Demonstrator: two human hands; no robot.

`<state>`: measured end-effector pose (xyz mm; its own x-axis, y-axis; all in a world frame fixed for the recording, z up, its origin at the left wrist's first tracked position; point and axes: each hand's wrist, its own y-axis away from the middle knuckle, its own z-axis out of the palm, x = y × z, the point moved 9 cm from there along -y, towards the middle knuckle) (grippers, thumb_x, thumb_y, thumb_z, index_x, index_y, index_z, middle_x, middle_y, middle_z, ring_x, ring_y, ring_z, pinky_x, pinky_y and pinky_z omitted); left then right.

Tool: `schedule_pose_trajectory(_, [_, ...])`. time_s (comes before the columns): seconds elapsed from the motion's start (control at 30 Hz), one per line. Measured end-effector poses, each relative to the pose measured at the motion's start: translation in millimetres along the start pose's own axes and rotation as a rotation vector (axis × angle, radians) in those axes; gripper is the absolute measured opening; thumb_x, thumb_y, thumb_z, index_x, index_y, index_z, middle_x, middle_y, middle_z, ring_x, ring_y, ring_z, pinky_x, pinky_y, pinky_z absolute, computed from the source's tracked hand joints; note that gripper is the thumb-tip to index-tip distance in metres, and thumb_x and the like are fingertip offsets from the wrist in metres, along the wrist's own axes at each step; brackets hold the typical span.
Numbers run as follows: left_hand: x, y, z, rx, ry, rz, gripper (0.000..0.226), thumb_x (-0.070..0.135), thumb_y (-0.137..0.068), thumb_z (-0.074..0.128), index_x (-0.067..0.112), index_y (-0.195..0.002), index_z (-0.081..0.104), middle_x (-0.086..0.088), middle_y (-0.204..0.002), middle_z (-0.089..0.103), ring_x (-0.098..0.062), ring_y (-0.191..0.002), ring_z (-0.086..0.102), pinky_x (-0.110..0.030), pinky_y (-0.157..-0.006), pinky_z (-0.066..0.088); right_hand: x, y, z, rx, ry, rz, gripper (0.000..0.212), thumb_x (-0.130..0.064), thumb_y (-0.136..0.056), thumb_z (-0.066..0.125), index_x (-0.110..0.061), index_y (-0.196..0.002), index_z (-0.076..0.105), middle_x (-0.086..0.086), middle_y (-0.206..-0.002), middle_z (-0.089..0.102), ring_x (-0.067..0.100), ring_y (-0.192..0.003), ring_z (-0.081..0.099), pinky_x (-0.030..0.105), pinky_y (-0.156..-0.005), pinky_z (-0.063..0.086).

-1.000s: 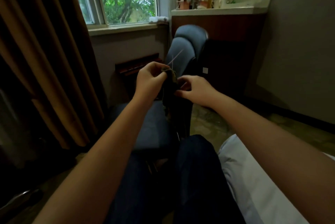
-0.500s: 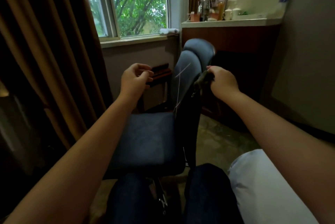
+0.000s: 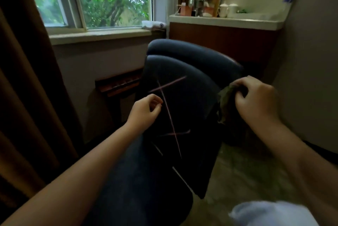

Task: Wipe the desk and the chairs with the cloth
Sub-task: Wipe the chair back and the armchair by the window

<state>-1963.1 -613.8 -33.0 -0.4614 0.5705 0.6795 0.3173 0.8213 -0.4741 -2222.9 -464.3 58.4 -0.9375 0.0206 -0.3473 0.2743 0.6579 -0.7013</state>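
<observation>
Where the blue chair back ends on its right side, the right hand grips a dark green cloth. Its fingers are curled tight around the bunched cloth, which touches that edge of the chair and hangs down a little beside it.

The left hand is in front of the chair back, near its left edge. Its fingers are curled, and its thumb and fingertip are pressed together on a thin pale thread. The thread runs in long crossing lines over the dark chair back.

The chair stands close under the window sill. A brown curtain hangs down on the left, so that side is tight. On the right there is bare floor between the chair and the grey wall, which leaves room for the right arm.

Behind the chair, against that wall, a worktop has a pale front edge. Cups and bottles stand on it, well apart from both hands. Something soft and white sits at the bottom right, under the right arm.
</observation>
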Motion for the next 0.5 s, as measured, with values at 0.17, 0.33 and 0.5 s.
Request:
schedule_pose_trajectory(0.17, [-16.8, -114.3, -25.9, 0.013, -0.125, 0.102, 0.021, 0.011, -0.088, 0.065, 0.014, -0.108, 0.065, 0.002, -0.105, 0.064, -0.013, -0.101, 0.059, -0.027, -0.089, 0.049, -26.7, -129.9, 93.1, -0.092, 0.020, 0.056, 0.020, -0.010, -0.089, 0.061, -0.014, -0.106, 0.070, 0.008, -0.142, 0.049, 0.027, -0.136, 0.035, 0.044, -0.114, 0.029])
schedule_pose_trajectory(0.33, [-16.2, -213.9, -72.7, 0.020, -0.242, 0.091, 0.037, 0.018, -0.091, 0.063, 0.015, -0.127, 0.056, 0.001, -0.131, 0.054, -0.013, -0.127, 0.042, -0.015, -0.103, 0.026, -37.2, -216.5, 187.8, -0.375, -0.052, 0.141, 0.020, -0.019, -0.089, 0.061, -0.018, -0.108, 0.070, 0.004, -0.139, 0.054, 0.025, -0.130, 0.046, 0.038, -0.111, 0.032])
schedule_pose_trajectory(0.5, [-38.7, -285.0, -92.0, -0.053, -0.453, -0.027, 0.050, 0.028, -0.095, 0.058, 0.011, -0.140, 0.047, -0.007, -0.150, 0.042, -0.024, -0.141, 0.033, -0.037, -0.118, 0.024, -61.3, -254.3, 237.9, -0.451, -0.218, 0.132, 0.016, -0.012, -0.079, 0.066, -0.017, -0.090, 0.076, 0.000, -0.119, 0.068, 0.023, -0.112, 0.061, 0.038, -0.102, 0.041])
